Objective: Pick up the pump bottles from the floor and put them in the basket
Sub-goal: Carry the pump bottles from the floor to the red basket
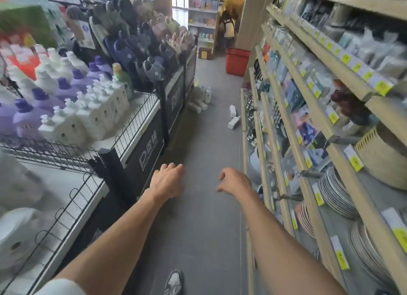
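Note:
Far down the shop aisle, white pump bottles lie and stand on the grey floor. One group (201, 98) sits at the foot of the left display, and two more bottles (233, 118) lie near the right shelving. A red basket (237, 61) stands on the floor beyond them, by the pillar. My left hand (168, 180) and my right hand (234, 181) reach forward over the floor, well short of the bottles. Both hold nothing, with fingers loosely curled.
A wire-fenced display table (132, 127) with white and purple bottles lines the left side, with slippers behind it. Wooden shelves (308, 127) with plates and packaged goods line the right. A person (228, 28) stands at the far end. My shoe (174, 281) shows below.

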Tool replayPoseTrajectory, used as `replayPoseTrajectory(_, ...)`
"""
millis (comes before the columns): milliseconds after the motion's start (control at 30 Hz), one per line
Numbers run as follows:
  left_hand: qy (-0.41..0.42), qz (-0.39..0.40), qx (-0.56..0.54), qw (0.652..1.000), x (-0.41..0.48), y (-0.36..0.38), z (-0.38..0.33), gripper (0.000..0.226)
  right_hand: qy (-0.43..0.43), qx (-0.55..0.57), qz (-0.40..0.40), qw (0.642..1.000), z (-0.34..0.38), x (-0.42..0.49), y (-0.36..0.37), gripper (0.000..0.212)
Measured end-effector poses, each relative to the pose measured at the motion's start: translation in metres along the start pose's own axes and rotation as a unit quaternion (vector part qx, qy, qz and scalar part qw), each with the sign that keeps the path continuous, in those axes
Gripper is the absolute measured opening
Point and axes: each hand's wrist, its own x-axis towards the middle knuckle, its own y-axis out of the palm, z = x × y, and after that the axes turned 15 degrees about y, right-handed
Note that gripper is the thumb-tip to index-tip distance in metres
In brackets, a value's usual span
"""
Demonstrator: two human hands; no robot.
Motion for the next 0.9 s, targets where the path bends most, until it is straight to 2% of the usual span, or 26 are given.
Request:
replayPoseTrajectory(333, 0.062, 0.011, -0.001, 0.998, 0.111, -0.055, 0.071, 0.057, 0.032, 0.031, -0.033, 0.998, 0.070, 0.075, -0.046, 0.040)
replayPoseTrajectory(700, 0.059, 0.029, 0.004, 0.998, 0.219, -0.068, 0.118, 0.057, 0.039, 0.034, -0.024, 0.998, 0.116, 0.179, -0.070, 0.036)
replayPoseTrajectory(900, 0.063, 0.038, 0.012, 0.997, 0.308, -0.074, 0.130, 0.059, 0.035, 0.046, -0.017, 0.998, 0.131, 0.263, -0.097, 0.037)
